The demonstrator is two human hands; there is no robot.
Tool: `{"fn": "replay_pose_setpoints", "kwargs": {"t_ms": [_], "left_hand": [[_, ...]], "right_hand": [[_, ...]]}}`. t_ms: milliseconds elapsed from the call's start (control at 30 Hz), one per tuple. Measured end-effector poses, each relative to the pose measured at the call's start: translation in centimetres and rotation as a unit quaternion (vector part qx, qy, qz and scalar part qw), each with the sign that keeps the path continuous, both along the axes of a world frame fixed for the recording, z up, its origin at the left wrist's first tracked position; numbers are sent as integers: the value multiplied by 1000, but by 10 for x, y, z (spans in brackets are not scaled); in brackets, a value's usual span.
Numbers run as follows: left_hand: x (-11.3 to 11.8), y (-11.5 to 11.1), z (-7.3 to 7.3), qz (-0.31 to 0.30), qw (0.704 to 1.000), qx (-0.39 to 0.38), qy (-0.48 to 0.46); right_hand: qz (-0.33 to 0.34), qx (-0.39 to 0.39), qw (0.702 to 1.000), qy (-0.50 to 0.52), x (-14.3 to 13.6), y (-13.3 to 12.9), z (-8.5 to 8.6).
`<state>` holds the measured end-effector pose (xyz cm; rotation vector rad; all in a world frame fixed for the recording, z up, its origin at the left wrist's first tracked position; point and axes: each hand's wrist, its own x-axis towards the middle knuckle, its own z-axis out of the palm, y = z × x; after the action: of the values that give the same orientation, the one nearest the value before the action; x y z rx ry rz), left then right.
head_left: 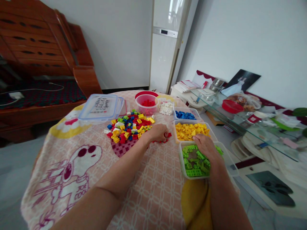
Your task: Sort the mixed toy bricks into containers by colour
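Note:
My left hand (159,131) is curled with its fingers down at a few red toy bricks (169,135) on the tablecloth; what lies inside the fingers is hidden. Beside it spreads a mixed pile of toy bricks (130,126) in red, yellow, blue, white and green. My right hand (205,146), its fingers stretched out, is over the box of green bricks (195,172), with the fingertips at the near edge of the box of yellow bricks (189,130). No brick shows clearly in it.
Behind the yellow box stands a box of blue bricks (184,115). Farther back are white bricks (166,108) and a round tub (147,110) with red bricks. Box lids (99,107) lie at the left. A cluttered glass shelf (254,127) is close on the right.

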<state>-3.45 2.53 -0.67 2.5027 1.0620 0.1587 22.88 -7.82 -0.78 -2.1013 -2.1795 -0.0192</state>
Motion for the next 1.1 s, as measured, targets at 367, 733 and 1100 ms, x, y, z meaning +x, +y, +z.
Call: {"fn": "replay_pose_setpoints", "kwargs": {"t_ms": [367,733,1100], "left_hand": [[-5,2,5,24,997,24,-63],[35,-37,18,-145,966,-53,-208],[-26,18,12,116,987,96,-53]], "right_hand": [[-1,9,1000,2,2,1,-3],[-2,13,1000,0,0,0,-3],[0,-5,1000,6,2,1,-2]]}}
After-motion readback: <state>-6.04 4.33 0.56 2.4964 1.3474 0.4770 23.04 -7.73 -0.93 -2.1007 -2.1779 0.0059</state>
